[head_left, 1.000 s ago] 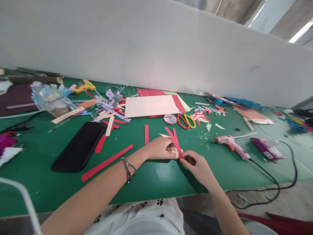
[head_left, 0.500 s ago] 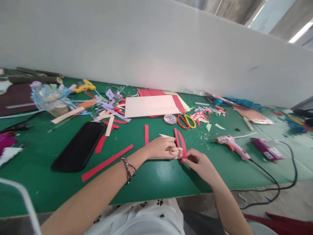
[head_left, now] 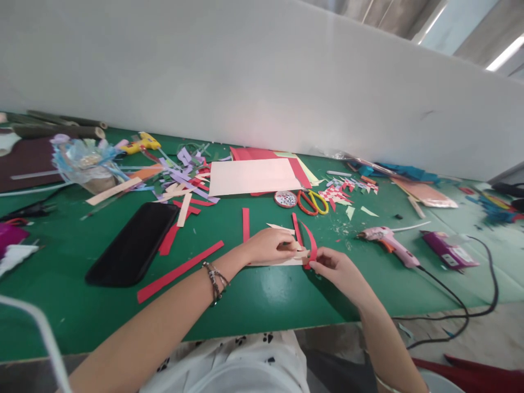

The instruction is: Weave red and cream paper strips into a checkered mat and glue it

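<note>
My left hand lies over pale paper strips near the table's front edge, its fingers curled on them and partly hidden. Just to its right, my right hand pinches a curved red paper strip between thumb and finger. That strip bends upward beside another narrow red strip, which crosses the pale ones. A separate red strip lies upright in view behind my left wrist, and a longer one rests diagonally to the left.
Behind my hands are a cream sheet, a dish of small beads and scissors. A pink glue gun with a cord lies at right. A black phone-like object and paper scraps are at left.
My right hand has moved slightly right, drawing the curved red strip away from the narrow red one. The fingers of my left hand have shifted and curled back a little.
</note>
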The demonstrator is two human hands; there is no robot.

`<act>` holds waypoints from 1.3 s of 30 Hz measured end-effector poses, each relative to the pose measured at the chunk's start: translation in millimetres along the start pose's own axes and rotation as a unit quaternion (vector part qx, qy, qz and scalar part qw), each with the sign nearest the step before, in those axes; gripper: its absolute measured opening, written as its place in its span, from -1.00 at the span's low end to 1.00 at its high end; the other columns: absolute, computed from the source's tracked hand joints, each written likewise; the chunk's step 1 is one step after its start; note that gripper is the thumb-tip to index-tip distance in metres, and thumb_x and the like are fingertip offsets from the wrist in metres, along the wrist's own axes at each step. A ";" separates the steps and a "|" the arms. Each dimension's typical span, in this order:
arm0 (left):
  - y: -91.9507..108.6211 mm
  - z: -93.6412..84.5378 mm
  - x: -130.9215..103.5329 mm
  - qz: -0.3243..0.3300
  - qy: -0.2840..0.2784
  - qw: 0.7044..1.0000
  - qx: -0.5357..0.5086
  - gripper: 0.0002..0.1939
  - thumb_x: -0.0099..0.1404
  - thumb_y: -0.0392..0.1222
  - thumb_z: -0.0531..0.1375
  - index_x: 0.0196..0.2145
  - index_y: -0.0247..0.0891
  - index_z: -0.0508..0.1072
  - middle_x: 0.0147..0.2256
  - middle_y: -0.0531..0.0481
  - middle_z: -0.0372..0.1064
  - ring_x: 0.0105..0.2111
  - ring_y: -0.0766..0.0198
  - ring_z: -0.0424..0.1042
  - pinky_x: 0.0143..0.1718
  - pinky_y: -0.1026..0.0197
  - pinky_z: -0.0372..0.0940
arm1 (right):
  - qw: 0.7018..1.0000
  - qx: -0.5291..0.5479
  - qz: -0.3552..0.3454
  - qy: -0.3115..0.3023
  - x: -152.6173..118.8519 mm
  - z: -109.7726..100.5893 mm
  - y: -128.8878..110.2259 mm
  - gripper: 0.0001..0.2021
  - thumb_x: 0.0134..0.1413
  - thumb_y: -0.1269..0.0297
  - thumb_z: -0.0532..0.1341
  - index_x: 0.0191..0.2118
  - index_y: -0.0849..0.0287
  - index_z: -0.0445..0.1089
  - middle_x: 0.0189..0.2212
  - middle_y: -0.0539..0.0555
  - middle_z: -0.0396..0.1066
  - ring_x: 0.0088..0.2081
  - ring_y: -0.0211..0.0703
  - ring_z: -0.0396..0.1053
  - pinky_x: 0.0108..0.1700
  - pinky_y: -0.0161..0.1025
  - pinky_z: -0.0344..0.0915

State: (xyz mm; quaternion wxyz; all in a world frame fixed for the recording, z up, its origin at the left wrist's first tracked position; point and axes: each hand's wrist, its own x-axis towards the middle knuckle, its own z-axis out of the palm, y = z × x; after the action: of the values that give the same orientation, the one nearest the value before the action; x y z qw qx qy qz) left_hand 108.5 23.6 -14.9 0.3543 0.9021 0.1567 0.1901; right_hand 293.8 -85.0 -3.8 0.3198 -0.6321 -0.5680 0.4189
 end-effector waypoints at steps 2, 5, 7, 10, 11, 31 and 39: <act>-1.3 0.6 0.3 -0.008 0.002 1.000 -0.011 -0.79 0.18 -0.20 0.09 -0.57 -0.26 0.20 -0.49 0.12 0.24 -0.54 0.40 0.18 -0.50 0.37 0.00 | 1.000 0.004 0.005 -0.002 -0.1 -0.6 -0.6 -0.76 -0.09 0.11 0.19 -0.45 0.21 0.32 -0.56 -0.03 0.29 -0.50 -0.31 0.20 -0.44 -0.34 0.13; -3.3 1.7 0.1 -0.021 0.010 0.999 -0.025 -0.82 0.17 -0.24 0.06 -0.57 -0.26 0.20 -0.49 0.11 0.24 -0.54 0.40 0.16 -0.51 0.36 -0.01 | 1.000 -0.001 0.006 -0.005 -0.3 -1.6 -1.2 -0.78 -0.10 0.12 0.19 -0.47 0.20 0.31 -0.55 -0.03 0.30 -0.48 -0.29 0.23 -0.41 -0.34 0.16; -3.8 1.9 -0.1 -0.028 0.015 0.999 -0.032 -0.84 0.15 -0.27 0.06 -0.57 -0.26 0.19 -0.52 0.12 0.21 -0.56 0.40 0.14 -0.51 0.35 -0.01 | 1.000 -0.014 -0.002 -0.002 -0.1 -2.0 -1.2 -0.79 -0.09 0.13 0.19 -0.48 0.19 0.31 -0.54 -0.03 0.30 -0.47 -0.28 0.23 -0.41 -0.33 0.17; -3.0 0.7 0.1 -0.036 0.018 0.998 -0.046 -0.86 0.12 -0.28 0.07 -0.57 -0.25 0.18 -0.54 0.13 0.18 -0.55 0.39 0.14 -0.51 0.36 0.01 | 0.999 -0.043 -0.025 0.013 0.3 -2.3 -0.8 -0.80 -0.08 0.14 0.18 -0.50 0.19 0.32 -0.50 -0.01 0.31 -0.45 -0.27 0.24 -0.40 -0.32 0.17; -2.4 0.1 0.3 -0.038 0.020 0.998 -0.051 -0.86 0.11 -0.29 0.07 -0.57 -0.25 0.18 -0.55 0.13 0.18 -0.54 0.39 0.15 -0.51 0.36 0.02 | 0.998 -0.052 -0.031 0.018 0.5 -2.3 -0.6 -0.80 -0.07 0.15 0.18 -0.50 0.19 0.33 -0.49 0.01 0.32 -0.43 -0.26 0.25 -0.39 -0.32 0.17; 3.6 -4.6 0.8 -0.049 0.021 0.990 -0.132 -0.88 -0.01 -0.43 0.02 -0.53 -0.28 0.30 -0.51 0.09 0.31 -0.49 0.37 0.28 -0.43 0.36 0.17 | 0.987 -0.148 -0.054 0.041 1.3 5.3 -2.8 -0.81 -0.02 0.18 0.15 -0.46 0.16 0.43 -0.52 0.00 0.28 -0.53 -0.29 0.16 -0.47 -0.31 0.12; 7.5 -13.2 -3.6 -0.049 0.014 0.988 -0.142 -0.94 0.06 -0.36 0.05 -0.49 -0.29 0.30 -0.48 0.09 0.31 -0.46 0.37 0.29 -0.41 0.34 0.19 | 0.987 -0.137 -0.063 0.057 -0.7 8.0 2.0 -0.81 0.01 0.18 0.13 -0.46 0.16 0.40 -0.52 0.02 0.29 -0.51 -0.25 0.20 -0.45 -0.31 0.14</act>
State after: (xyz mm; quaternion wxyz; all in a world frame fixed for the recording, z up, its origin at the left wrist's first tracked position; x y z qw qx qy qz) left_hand 100.5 24.6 -1.6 0.4859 0.8310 0.1772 0.2050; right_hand 287.5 -86.6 -9.1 0.2879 -0.6559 -0.6392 0.2797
